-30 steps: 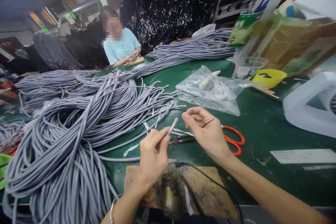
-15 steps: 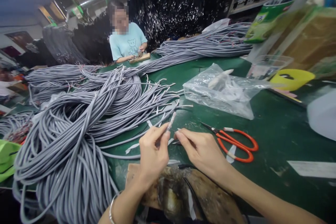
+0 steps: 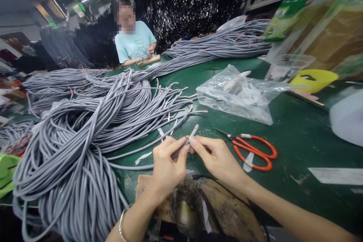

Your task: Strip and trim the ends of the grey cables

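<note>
My left hand [image 3: 170, 162] is closed in a pinch around a grey cable near its end. The stripped, whitish braided cable end [image 3: 194, 130] sticks up beyond its fingertips. My right hand [image 3: 217, 157] is closed too, its thumb and fingertips meeting the cable end right beside the left fingers. A thin dark rod [image 3: 186, 137] shows its tip between the two hands; the rest of it is hidden in the right fingers. Below the hands sits a worn wooden board [image 3: 229, 211] with a dark, grimy metal piece [image 3: 185, 211] on it.
Orange-handled scissors [image 3: 255, 151] lie right of my right hand. A large bundle of grey cables [image 3: 85, 132] covers the left side. A clear plastic bag [image 3: 238, 96], a yellow container [image 3: 313, 80] and a translucent jug [image 3: 347, 117] stand to the right. Across the table sits a co-worker [image 3: 135, 43].
My right hand has come left and down from above the scissors to meet the cable end in my left hand. The scissors show fully now. The view has swung slightly.
</note>
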Demonstrator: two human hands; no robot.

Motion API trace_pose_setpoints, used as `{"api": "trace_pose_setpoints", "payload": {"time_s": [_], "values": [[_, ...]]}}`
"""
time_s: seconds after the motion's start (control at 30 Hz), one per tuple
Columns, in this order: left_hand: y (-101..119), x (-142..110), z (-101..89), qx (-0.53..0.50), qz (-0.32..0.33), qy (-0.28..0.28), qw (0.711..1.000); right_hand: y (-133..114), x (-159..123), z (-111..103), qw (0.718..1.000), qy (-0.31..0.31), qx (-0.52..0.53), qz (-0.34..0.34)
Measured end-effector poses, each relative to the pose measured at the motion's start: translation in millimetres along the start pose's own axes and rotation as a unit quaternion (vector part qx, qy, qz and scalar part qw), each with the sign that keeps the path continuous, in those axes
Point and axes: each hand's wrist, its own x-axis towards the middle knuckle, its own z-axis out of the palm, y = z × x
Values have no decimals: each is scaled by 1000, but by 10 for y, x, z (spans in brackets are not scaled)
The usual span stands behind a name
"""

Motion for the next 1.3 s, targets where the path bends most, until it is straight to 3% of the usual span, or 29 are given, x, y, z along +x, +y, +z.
{"api": "trace_pose_setpoints", "payload": {"time_s": [0.13,0.3,0.37,0.47,0.57,0.67,0.83,1.0,1.17,1.3], "values": [[22,-6,-3,8,-4,-1,1000,-12,-40,27,990,67,-100,-74],[30,-2,-30,8,-27,-6,1000,-2,-87,53,944,143,-215,-203],[20,4,-30,2,-28,6,1000,5,-75,59,950,133,-203,-196],[4,-1,-14,17,1,64,998,3,-47,61,979,93,-143,-117],[0,-17,9,64,52,101,992,-21,-41,60,989,77,-105,-65],[14,-21,16,78,70,102,989,-58,-60,64,980,111,-132,-103],[28,1,-6,49,42,90,994,-89,-70,77,950,152,-191,-195],[4,11,-33,10,21,108,994,-79,-29,-23,963,104,-182,-171],[9,24,-47,12,35,139,990,-81,-18,-134,951,149,-183,-197],[19,23,-29,15,53,138,989,-59,-26,-121,952,138,-176,-209]]}}
